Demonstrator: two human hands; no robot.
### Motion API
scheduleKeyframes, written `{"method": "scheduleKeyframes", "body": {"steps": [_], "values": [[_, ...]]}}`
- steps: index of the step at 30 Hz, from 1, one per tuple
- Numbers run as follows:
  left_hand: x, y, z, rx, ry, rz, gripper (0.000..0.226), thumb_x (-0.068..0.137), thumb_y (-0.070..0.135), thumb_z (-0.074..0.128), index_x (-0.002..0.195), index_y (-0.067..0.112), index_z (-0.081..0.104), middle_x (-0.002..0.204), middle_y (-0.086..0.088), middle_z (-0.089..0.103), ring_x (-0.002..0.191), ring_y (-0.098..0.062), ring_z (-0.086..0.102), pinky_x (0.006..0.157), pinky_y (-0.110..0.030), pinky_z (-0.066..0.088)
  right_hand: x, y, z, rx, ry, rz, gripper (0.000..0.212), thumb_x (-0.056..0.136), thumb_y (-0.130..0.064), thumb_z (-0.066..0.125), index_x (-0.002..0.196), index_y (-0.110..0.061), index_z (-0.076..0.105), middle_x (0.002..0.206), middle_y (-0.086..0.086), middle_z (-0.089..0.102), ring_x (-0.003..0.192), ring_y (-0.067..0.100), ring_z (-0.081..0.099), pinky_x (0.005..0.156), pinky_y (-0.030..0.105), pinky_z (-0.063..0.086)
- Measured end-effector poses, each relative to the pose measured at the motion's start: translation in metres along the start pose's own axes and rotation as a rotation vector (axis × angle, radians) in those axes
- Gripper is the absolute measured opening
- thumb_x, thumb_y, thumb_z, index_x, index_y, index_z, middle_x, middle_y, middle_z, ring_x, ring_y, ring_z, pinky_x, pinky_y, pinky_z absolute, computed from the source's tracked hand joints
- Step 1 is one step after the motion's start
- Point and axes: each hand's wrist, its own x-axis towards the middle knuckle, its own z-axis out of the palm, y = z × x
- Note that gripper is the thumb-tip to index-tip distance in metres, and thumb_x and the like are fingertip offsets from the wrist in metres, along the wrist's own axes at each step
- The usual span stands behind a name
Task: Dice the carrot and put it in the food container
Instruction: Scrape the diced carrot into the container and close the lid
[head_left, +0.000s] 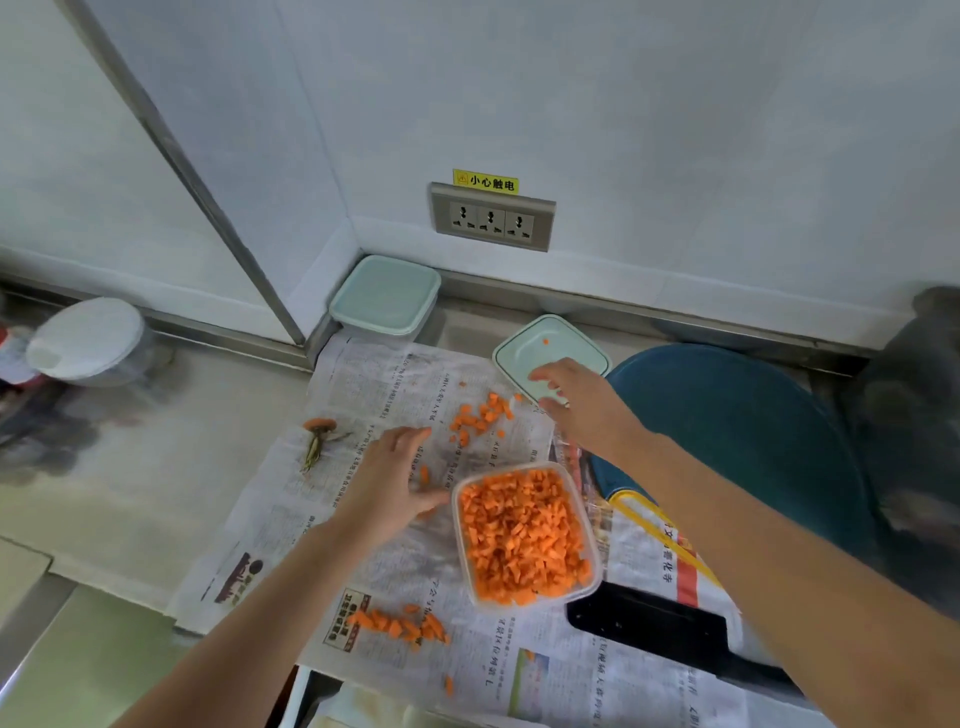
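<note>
Left hand is resting, fingers spread, beside food container | right hand is reaching, fingers apart, over green lid | diced carrot is filling it

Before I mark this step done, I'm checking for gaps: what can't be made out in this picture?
Head view:
- right hand: motion blur, so whether it grips the lid is unclear.
- black knife: partly hidden under the right forearm.
- closed container: its own top hides the contents.
- dark object at the right edge: blurred, cut off.
</note>
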Motion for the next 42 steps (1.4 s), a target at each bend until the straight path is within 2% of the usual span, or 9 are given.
{"method": "scheduleKeyframes", "body": {"steps": [4,7,15,19,23,30,35,37,42], "values": [[0.012,-0.005,0.001,0.205,-0.162,0.049,0.107,0.067,0.050,0.077,0.152,0.026,0.016,0.147,-0.003,0.025,0.134,-0.020,0.028,0.114,-0.034,0.022,0.038,-0.002,0.003,0.066,-0.071,0.006,0.055,0.091,-0.026,0.066,0.140,-0.014,0.045,0.141,0.008,0.048,0.125,0.022,0.049,0.101,0.023,0.034],[0.013,-0.013,0.003,0.153,-0.176,0.010,0.109,0.064,0.052,0.079,0.150,0.025,0.018,0.141,-0.003,0.029,0.132,-0.020,0.033,0.113,-0.033,0.027,0.040,-0.013,0.019,0.027,-0.294,-0.194,0.090,0.083,-0.043,0.070,0.153,-0.027,0.015,0.160,0.000,0.013,0.141,0.015,0.025,0.112,0.027,0.022],[0.013,-0.020,0.000,0.046,-0.066,0.000,0.061,0.074,0.046,0.074,0.124,0.019,0.051,0.117,0.005,0.052,0.105,-0.009,0.050,0.093,-0.019,0.039,0.057,-0.003,0.074,-0.275,-0.323,-0.312,0.104,0.085,-0.053,0.061,0.151,-0.028,-0.016,0.156,0.000,-0.025,0.139,0.014,-0.030,0.117,0.037,-0.014],[0.017,-0.017,-0.002,0.038,-0.008,0.008,0.033,0.080,0.038,0.073,0.105,0.020,0.062,0.102,0.009,0.054,0.096,-0.011,0.053,0.083,-0.019,0.040,0.070,-0.015,0.089,-0.278,-0.320,-0.422,0.094,0.076,-0.078,0.033,0.154,-0.032,0.008,0.162,0.004,-0.001,0.148,0.024,-0.005,0.119,0.042,0.002],[0.023,-0.014,-0.003,0.203,0.020,0.033,0.024,0.083,0.040,0.067,0.099,0.022,0.065,0.102,0.008,0.062,0.098,-0.014,0.049,0.087,-0.028,0.038,0.073,-0.006,0.101,-0.205,0.001,-0.739,0.033,0.095,-0.040,0.046,0.112,-0.018,0.064,0.120,0.010,0.058,0.111,0.029,0.051,0.092,0.042,0.049],[0.034,-0.007,-0.004,0.393,-0.088,0.053,0.022,0.088,0.038,0.061,0.101,0.021,0.064,0.101,0.005,0.062,0.102,-0.018,0.047,0.094,-0.034,0.032,0.067,-0.006,0.100,-0.233,0.170,-0.837,0.022,0.088,-0.016,0.049,0.071,-0.009,0.060,0.070,0.004,0.057,0.055,0.021,0.055,0.044,0.027,0.045],[0.031,-0.007,-0.005,0.215,-0.027,-0.002,0.013,0.088,0.031,0.064,0.094,0.021,0.069,0.098,0.006,0.063,0.101,-0.015,0.050,0.099,-0.033,0.033,0.067,-0.007,0.093,-0.256,0.011,-0.774,0.023,0.079,-0.008,0.066,0.059,-0.013,0.057,0.057,0.000,0.054,0.045,0.018,0.051,0.041,0.022,0.041],[0.029,-0.007,-0.007,0.056,0.005,-0.050,0.008,0.087,0.025,0.067,0.090,0.018,0.069,0.092,0.008,0.064,0.089,-0.010,0.056,0.092,-0.029,0.042,0.067,-0.013,0.082,-0.097,-0.004,-0.623,0.033,0.079,0.002,0.062,0.055,-0.014,0.047,0.051,0.000,0.046,0.045,0.013,0.043,0.050,0.022,0.036],[0.027,-0.007,-0.014,-0.283,-0.010,-0.193,0.009,0.087,0.027,0.067,0.094,0.021,0.067,0.093,0.013,0.066,0.079,-0.010,0.066,0.070,-0.016,0.048,0.030,-0.049,0.050,0.399,0.155,-0.243,0.051,0.099,-0.019,0.052,0.053,-0.020,0.030,0.045,-0.010,0.022,0.041,0.009,0.029,0.047,0.016,0.023]]}}
